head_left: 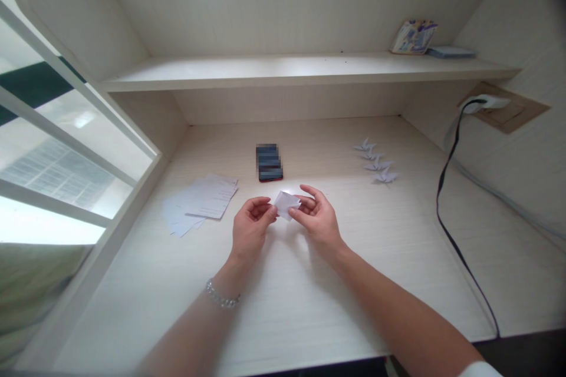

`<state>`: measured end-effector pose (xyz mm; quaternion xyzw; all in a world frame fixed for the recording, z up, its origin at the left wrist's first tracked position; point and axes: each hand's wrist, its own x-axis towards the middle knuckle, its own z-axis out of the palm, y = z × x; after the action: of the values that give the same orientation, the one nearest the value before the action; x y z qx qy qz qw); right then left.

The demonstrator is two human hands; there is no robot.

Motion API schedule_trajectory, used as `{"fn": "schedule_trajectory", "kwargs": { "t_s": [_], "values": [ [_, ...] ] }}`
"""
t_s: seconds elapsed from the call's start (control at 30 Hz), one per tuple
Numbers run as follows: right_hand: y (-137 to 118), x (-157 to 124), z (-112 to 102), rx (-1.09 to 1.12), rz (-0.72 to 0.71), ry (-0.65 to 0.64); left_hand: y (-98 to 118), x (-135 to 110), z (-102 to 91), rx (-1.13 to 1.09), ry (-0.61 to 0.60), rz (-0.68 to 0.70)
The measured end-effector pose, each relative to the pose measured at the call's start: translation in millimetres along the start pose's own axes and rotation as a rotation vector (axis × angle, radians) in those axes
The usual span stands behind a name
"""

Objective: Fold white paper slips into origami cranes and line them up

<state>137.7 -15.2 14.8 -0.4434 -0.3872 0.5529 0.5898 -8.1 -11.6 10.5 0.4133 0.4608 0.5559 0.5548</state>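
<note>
A small folded piece of white paper is held up just over the desk, pinched from both sides. My left hand grips its left edge between thumb and fingers, with a chain bracelet at the wrist. On the right edge, my right hand pinches the paper with the thumb in front and some fingers behind, partly hidden. Several folded paper cranes stand in a line at the back right of the desk. Loose white paper sheets lie overlapping to the left of my hands.
A dark phone lies behind my hands on the desk. On the right, a black cable runs from a wall socket to the front edge. The shelf above holds a colourful packet and a flat box.
</note>
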Motion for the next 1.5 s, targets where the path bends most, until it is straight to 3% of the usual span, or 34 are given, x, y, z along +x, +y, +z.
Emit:
{"fn": "schedule_trajectory", "kwargs": {
  "t_s": [0.17,0.23,0.43,0.67,1.2,1.5],
  "values": [
    [-2.1,2.6,-6.7,-0.032,-0.065,-0.039,0.2,-2.5,2.5,0.078,-0.208,-0.047],
    [-3.6,1.0,-6.9,-0.056,-0.058,-0.073,1.5,-3.5,3.2,0.084,-0.239,-0.026],
    [-6.6,-5.5,-2.8,-0.111,-0.036,-0.133,5.8,-6.1,4.1,0.138,-0.150,0.040],
    [-2.6,-3.3,-2.4,-0.205,-0.089,-0.007,5.8,-8.3,4.5,0.227,-0.100,0.058],
    [1.2,0.1,-0.5,-0.089,-0.024,-0.009,4.1,-8.9,3.4,0.358,-0.087,0.101],
    [2.4,0.5,-2.1,-0.109,-0.039,-0.041,4.0,-9.5,3.9,0.421,-0.145,0.126]
  ]
}}
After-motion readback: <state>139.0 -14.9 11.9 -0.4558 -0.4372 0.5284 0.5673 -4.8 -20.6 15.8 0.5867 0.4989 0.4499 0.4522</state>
